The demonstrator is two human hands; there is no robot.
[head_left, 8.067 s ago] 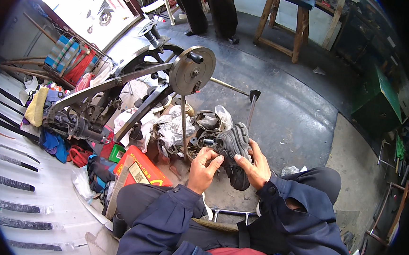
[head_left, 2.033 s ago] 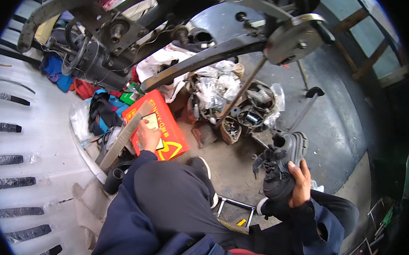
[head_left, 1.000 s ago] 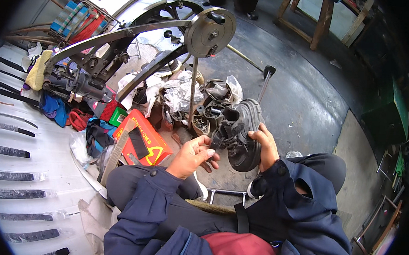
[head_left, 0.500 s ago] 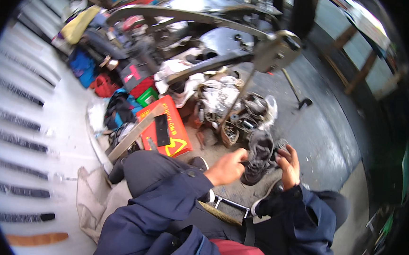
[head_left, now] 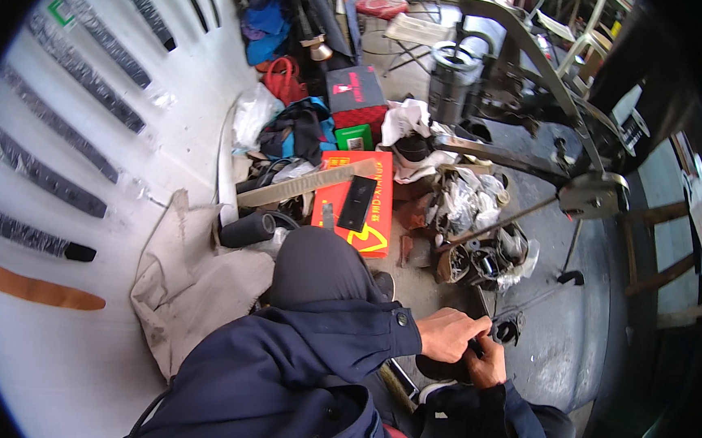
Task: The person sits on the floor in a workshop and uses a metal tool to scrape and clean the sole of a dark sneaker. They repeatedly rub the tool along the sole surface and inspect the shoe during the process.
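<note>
My left hand (head_left: 450, 336) and my right hand (head_left: 486, 363) meet close together above my lap, fingertips nearly touching. Between and below them is a dark shoe (head_left: 440, 369), largely hidden by the hands. My right fingers are closed on its edge. The left fingers are bent in a pinch, and what lies in them is too small or covered to tell. Just beyond the right hand, a dark round-mouthed object (head_left: 509, 329) rests near the floor.
A black phone (head_left: 357, 203) and a wooden strip (head_left: 308, 185) lie on a red box (head_left: 379, 190) ahead. A metal hand machine (head_left: 593, 195) with long arms reaches over the right side. Containers of small parts (head_left: 491, 257), a beige cloth (head_left: 191, 289) and bags (head_left: 292, 133) surround me.
The view has swung, so the surroundings sit differently in the picture. My hands, apart on either side of the shoe before, have come together, and the shoe is now mostly covered.
</note>
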